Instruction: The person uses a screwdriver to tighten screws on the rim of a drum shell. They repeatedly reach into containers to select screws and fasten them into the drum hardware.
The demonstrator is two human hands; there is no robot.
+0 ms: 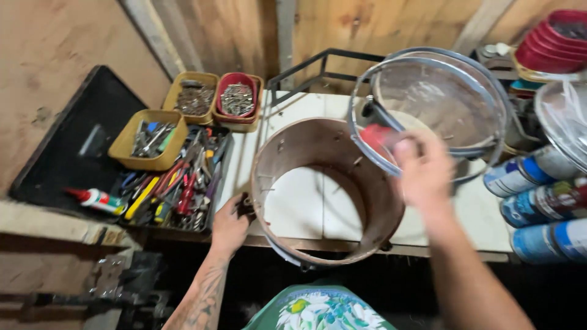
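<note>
Drum shell [327,189], brown, open at both ends: lying on the white table [477,214], its near rim overhanging the table edge; hardware beneath that rim is lost in shadow.

Left hand [231,221]: resting against the shell's outer left wall, fingers curling around a small dark fitting [246,206]; whether they are gripping it firmly is hard to tell.

Right hand [425,171]: motion-blurred, fingers closing on a red-handled tool [378,135] at the shell's upper right rim; the tool's working end is not showing clearly.

Metal hoop with clear drumhead [437,104]: leaning tilted behind the shell, its lower edge hidden by the right hand.

Tool tray [177,183]: sitting left of the shell, crowded with pliers and screwdrivers too tangled to sort.

Spray cans [541,201]: lying at right, cut off by the frame.
</note>
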